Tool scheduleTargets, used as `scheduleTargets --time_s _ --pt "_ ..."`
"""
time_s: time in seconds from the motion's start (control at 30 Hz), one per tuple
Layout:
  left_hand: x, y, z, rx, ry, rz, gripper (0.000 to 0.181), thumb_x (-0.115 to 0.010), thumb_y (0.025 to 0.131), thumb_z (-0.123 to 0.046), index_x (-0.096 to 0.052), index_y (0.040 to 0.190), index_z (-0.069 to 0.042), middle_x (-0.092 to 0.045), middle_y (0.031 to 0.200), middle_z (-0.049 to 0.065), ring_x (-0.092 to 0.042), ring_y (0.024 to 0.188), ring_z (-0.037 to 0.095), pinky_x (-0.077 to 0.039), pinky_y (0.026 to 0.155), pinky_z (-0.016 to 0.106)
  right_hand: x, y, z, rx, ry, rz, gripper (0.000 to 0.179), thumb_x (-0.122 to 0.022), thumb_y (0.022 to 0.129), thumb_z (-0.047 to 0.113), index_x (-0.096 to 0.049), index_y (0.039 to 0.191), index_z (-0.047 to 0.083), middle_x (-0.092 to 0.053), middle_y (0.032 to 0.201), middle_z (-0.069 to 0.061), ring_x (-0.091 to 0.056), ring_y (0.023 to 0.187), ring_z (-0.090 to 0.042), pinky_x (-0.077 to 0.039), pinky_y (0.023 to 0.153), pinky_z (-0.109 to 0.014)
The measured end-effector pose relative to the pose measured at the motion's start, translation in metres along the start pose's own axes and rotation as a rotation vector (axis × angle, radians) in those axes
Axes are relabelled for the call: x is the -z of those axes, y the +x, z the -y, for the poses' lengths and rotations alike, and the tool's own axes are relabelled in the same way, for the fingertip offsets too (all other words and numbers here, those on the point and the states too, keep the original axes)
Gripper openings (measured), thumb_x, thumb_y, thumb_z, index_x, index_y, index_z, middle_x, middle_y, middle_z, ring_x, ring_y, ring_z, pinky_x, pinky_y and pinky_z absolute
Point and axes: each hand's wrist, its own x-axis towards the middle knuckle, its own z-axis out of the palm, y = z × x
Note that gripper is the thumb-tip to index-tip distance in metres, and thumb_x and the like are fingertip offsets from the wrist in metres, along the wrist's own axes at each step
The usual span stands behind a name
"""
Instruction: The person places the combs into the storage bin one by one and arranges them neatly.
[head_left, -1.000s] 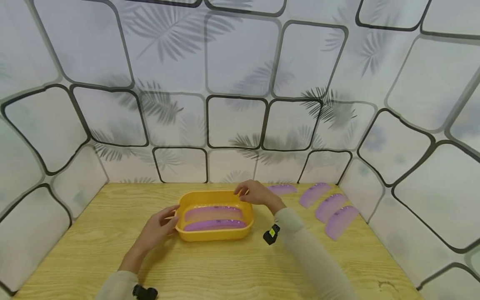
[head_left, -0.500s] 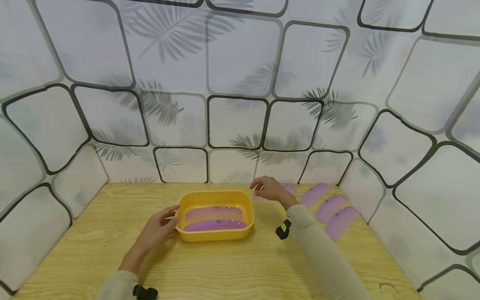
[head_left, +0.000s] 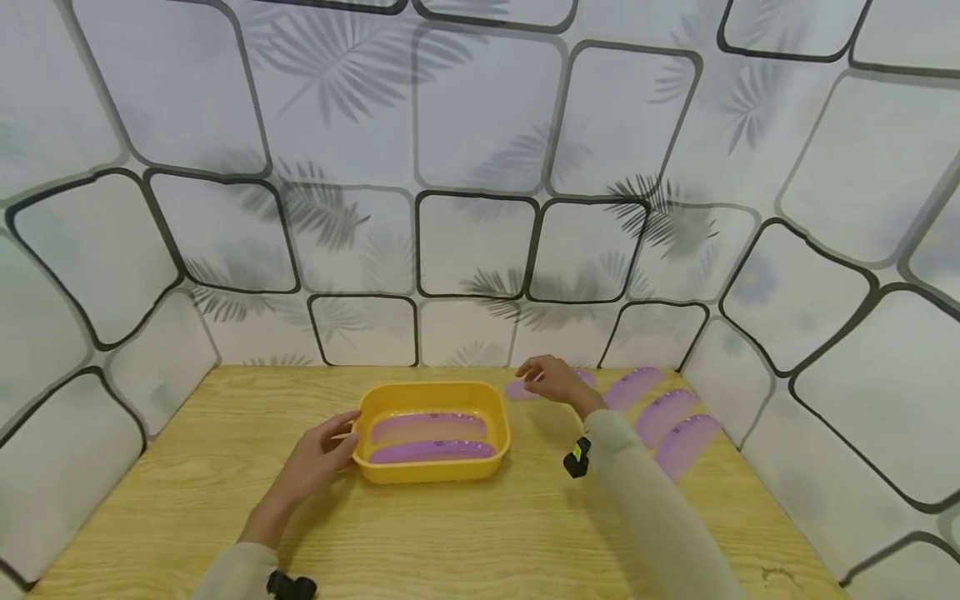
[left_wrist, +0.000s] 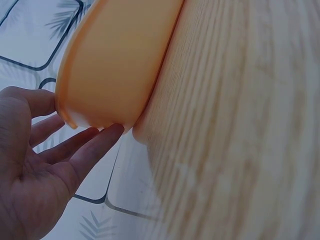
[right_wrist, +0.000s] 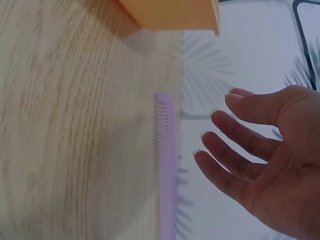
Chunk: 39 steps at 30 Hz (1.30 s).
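A yellow plastic basket [head_left: 431, 475] stands on the table, holding two purple combs, one [head_left: 431, 452] in front of the other [head_left: 427, 428]. At its left end my left hand [head_left: 318, 457] touches the rim and end wall with thumb and fingertips; the left wrist view shows the fingers fairly straight against the basket [left_wrist: 110, 60]. My right hand [head_left: 553, 379] hovers over a purple comb [head_left: 519, 390] at the table's back, partly hiding it. In the right wrist view the hand [right_wrist: 265, 155] is apart from that comb [right_wrist: 167, 165], fingers loosely bent and holding nothing.
Three more purple combs fan out at the right: one at the back [head_left: 633, 387], one in the middle [head_left: 666, 415] and one nearest [head_left: 687, 446]. Patterned cloth walls [head_left: 480, 250] close off the wooden table [head_left: 450, 533] at the back and sides.
From above the basket's right back corner, my right hand has moved right to over the back comb, then lowered slightly. The left hand, basket and combs stay put.
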Motion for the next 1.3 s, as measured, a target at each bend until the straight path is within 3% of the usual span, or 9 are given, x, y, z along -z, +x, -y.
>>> scheduleTargets --time_s 0.27,0.93,1.3 --pt "0.0 0.0 0.001 0.002 -0.018 0.005 0.051 -0.054 0.108 -0.015 -0.041 0.154 0.006 -0.049 0.147 0.039 -0.06 0.127 0.051 -0.065 0.087 0.036 -0.001 -0.002 -0.014 -0.014 0.004 -0.008 0.026 -0.064 0.095 0.0 -0.067 0.119 -0.01 -0.071 0.114 -0.03 -0.068 0.106 -0.046 -0.062 0.089 -0.051" --pt "-0.001 -0.001 0.001 0.011 -0.008 -0.001 0.051 -0.054 0.108 -0.015 -0.041 0.154 0.006 -0.048 0.148 0.039 -0.059 0.128 0.051 -0.065 0.087 0.033 -0.007 0.007 -0.042 -0.163 -0.103 0.012 0.024 -0.062 0.094 0.001 -0.069 0.117 -0.005 -0.068 0.121 -0.029 -0.063 0.116 -0.045 -0.055 0.101 -0.055" --pt "0.0 -0.001 0.001 0.002 -0.035 0.006 0.052 -0.054 0.108 -0.013 -0.041 0.154 0.006 -0.048 0.148 0.039 -0.059 0.129 0.05 -0.065 0.087 0.036 -0.005 0.002 -0.052 -0.234 -0.11 0.004 0.04 -0.048 0.09 -0.007 -0.067 0.125 -0.003 -0.059 0.136 -0.032 -0.054 0.129 -0.049 -0.048 0.109 -0.059"
